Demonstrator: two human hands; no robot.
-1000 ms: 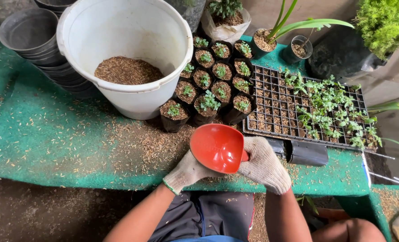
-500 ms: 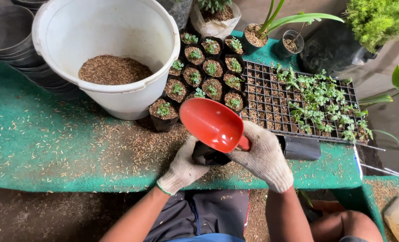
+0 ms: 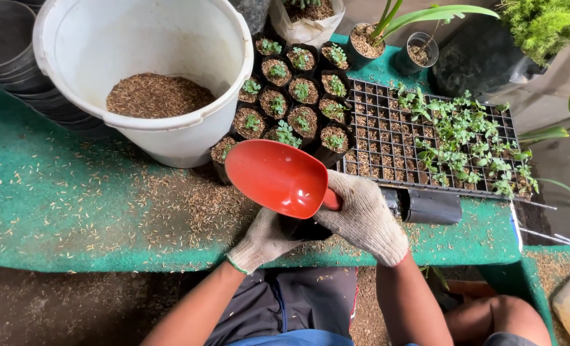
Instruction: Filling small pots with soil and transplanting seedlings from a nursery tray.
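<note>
Head view shows the right hand (image 3: 363, 218) closed on a red scoop (image 3: 278, 178) near the table's front edge, while the left hand (image 3: 264, 240) grips a black pot (image 3: 304, 229).

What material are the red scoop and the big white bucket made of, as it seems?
Red scoop: probably plastic, as it is smooth, evenly coloured and slightly glossy. White bucket: likely plastic too, with a matte, scuffed wall and a moulded rolled rim.

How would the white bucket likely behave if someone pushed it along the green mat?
The white bucket holds only a shallow layer of husk mix, so it is probably light for its size. Its wide body suggests sliding rather than tipping, though loose husks on the green mat might ease that slide.
</note>
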